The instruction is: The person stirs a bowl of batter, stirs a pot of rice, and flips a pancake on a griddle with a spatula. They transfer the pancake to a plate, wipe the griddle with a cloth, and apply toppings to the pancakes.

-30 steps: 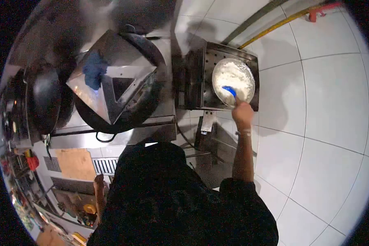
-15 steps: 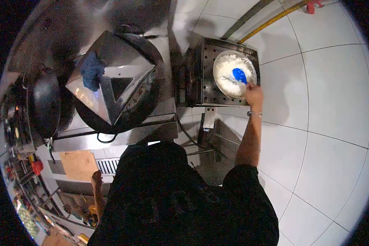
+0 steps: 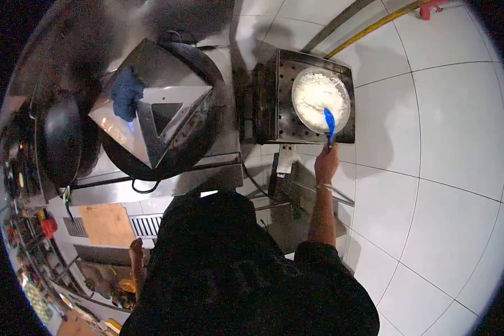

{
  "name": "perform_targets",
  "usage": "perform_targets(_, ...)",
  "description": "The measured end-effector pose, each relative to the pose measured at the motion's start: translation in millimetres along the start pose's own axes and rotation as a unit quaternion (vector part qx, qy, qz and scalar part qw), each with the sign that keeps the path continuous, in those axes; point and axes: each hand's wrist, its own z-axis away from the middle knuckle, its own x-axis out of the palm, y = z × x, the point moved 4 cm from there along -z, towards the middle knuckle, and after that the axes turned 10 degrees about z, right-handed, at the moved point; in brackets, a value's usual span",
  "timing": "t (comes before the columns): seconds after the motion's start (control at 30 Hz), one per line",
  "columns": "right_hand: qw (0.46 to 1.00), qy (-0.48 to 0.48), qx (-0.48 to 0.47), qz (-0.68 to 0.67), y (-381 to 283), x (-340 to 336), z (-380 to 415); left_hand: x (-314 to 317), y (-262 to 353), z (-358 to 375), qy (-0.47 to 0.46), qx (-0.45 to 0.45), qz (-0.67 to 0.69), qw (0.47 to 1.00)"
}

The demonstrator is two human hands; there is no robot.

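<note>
The fingers of the right hand [image 3: 326,163] are clenched around the handle of a spatula [image 3: 329,120], whose narrow, smooth blue head reaches into the near part of a round bowl [image 3: 294,106]. The bowl holds a spread of white, lumpy, crumbly food [image 3: 318,92] whose exact kind I cannot tell; the blue head lies against it, inside the rim.

Under the bowl is a square metal tray [image 3: 285,120], dark and punched with rows of round holes, with raised straight walls. The bowl sits toward its right side.

Left of the tray, on a shiny metal stove top [image 3: 225,143], stands a wide, dark, round wok [image 3: 115,159] with a looped handle on its near side. An angular sheet-metal piece [image 3: 143,64] with a triangular opening lies over it, and a crumpled dark blue cloth [image 3: 127,95] rests on that metal. Farther left is another dark, rounded wok [image 3: 61,131].

The left hand [image 3: 136,245] is at the near left, close to a slotted metal grate [image 3: 145,226] and a flat tan board [image 3: 103,224]; its fingers are too small and dim to tell whether they grasp anything.
</note>
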Motion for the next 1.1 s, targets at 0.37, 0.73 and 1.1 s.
perform_targets(0.37, 0.996, 0.037, 0.068, -0.042, 8, 3, 15, -9, 21, -34, 0.001, 0.065, 0.020, 0.998)
perform_targets(0.73, 0.715, -0.079, 0.558, -0.413, 173, 256, 200, 35, 211, 72, 0.194, 0.384, -0.124, 0.895)
perform_targets(1.1, 0.591, -0.136, 0.621, -0.497, 170, 458, 353, 160, 511, 81, 0.046, 0.524, -0.213, 0.823)
